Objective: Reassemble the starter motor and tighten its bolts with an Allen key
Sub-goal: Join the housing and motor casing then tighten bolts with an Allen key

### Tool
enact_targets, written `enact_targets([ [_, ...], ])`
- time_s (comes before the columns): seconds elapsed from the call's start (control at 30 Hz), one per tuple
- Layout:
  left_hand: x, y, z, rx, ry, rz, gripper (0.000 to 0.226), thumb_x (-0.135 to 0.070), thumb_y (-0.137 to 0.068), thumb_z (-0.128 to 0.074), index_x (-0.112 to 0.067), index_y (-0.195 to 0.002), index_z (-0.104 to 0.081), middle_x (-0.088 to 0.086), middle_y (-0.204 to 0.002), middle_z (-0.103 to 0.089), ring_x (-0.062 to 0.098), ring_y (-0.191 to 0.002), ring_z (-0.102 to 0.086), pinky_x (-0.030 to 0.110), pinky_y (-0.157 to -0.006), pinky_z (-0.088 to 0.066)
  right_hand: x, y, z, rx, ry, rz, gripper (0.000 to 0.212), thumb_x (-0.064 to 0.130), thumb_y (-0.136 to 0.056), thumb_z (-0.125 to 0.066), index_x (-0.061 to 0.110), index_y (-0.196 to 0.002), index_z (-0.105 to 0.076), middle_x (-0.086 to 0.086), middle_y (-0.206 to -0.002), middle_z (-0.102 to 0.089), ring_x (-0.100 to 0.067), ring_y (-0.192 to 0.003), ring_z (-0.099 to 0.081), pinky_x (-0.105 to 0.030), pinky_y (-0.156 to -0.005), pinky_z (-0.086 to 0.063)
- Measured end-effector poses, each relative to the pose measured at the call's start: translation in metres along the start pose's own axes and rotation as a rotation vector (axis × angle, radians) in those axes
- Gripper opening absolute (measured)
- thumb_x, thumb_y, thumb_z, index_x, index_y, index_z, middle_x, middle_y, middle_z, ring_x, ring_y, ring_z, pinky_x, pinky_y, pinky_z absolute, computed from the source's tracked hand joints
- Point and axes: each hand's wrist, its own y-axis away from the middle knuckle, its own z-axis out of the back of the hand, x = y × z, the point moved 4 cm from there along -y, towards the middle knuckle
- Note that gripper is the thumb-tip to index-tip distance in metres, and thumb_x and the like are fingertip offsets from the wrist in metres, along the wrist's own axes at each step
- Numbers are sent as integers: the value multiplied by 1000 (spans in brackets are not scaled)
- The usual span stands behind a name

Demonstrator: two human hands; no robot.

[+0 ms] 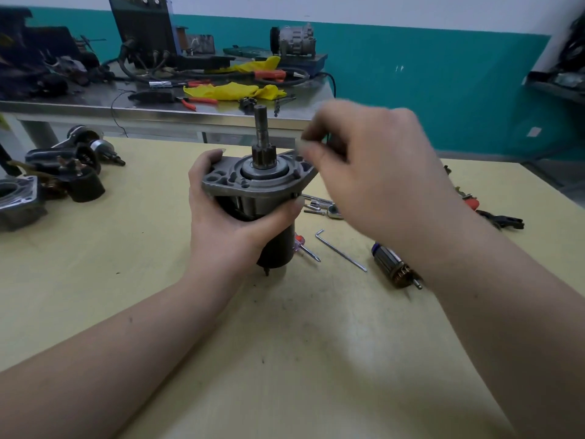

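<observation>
While our left hand curls its fingers and thumb round the starter motor, we hold it upright on the yellow table, its shaft pointing up. Our right hand hovers blurred beside the flange, fingertips bunched together; whether they pinch anything we cannot tell. Below those fingers, the Allen key lies flat, between a screwdriver and a loose armature.
</observation>
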Motion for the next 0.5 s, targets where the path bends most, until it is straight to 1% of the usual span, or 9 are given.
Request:
enact_targets([
  [0.07,3,-4,1,45,36,16,106,-45,-60,-101,-38,-146,-40,-15,-135,-64,9,-126,-68,38,-108,-58,-11,-5,8,-28,-325,-12,5,27,-103,-68,26,-98,-68,11,-75,-72,-10,-70,-69,-37,-72,-57],
  [0.1,5,-7,2,72,50,30,105,-44,-61,-101,-39,-146,-40,-16,-135,-65,7,-125,-68,36,-107,-58,-15,-7,11,-25,-424,-10,6,23,-103,-68,25,-98,-66,10,-78,-76,-9,-73,-72,-36,-76,-59],
  [0.13,6,-10,3,103,64,46,103,-43,-61,-100,-39,-145,-41,-15,-136,-66,7,-125,-68,35,-107,-58,-19,-8,14,-21,-486,4,5,19,-104,-67,22,-100,-64,10,-84,-78,-9,-79,-75,-32,-78,-59],
  [0.17,7,-14,4,137,78,60,101,-42,-61,-99,-39,-145,-42,-12,-138,-66,8,-126,-68,36,-108,-57,-21,-9,17,-19,-533,26,3,16,-104,-66,18,-103,-64,9,-90,-79,-8,-84,-77,-25,-78,-58],
  [0.2,8,-17,4,179,92,69,100,-40,-62,-97,-37,-146,-43,-9,-140,-66,11,-128,-68,39,-110,-56,-21,-8,21,-21,-582,51,3,12,-105,-64,15,-105,-63,6,-95,-79,-8,-88,-78,-22,-77,-58],
  [0.27,11,-22,6,264,115,85,99,-37,-64,-94,-34,-148,-42,-2,-144,-65,17,-132,-66,44,-114,-52,-17,-6,25,-35,-727,94,6,8,-106,-59,14,-105,-60,-2,-99,-79,-16,-87,-78,-27,-72,-60],
  [0.33,16,-25,9,334,137,98,95,-34,-66,-92,-35,-148,-43,1,-145,-65,23,-134,-65,50,-117,-49,-10,-3,23,-49,-917,104,9,6,-108,-53,13,-103,-56,-15,-98,-77,-32,-84,-77,-37,-69,-61],
  [0.4,17,-26,10,380,144,84,93,-30,-69,-90,-35,-148,-42,5,-145,-65,28,-137,-63,53,-117,-47,-2,1,17,-40,-1086,90,11,3,-109,-47,9,-102,-53,-25,-97,-74,-44,-83,-74,-41,-68,-60],
  [0.5,14,-25,10,456,132,47,99,-24,-70,-88,-25,-154,-35,14,-148,-61,35,-139,-61,56,-118,-47,5,4,6,-11,-1195,66,13,2,-110,-45,6,-101,-53,-29,-95,-73,-49,-82,-72,-42,-65,-60],
])
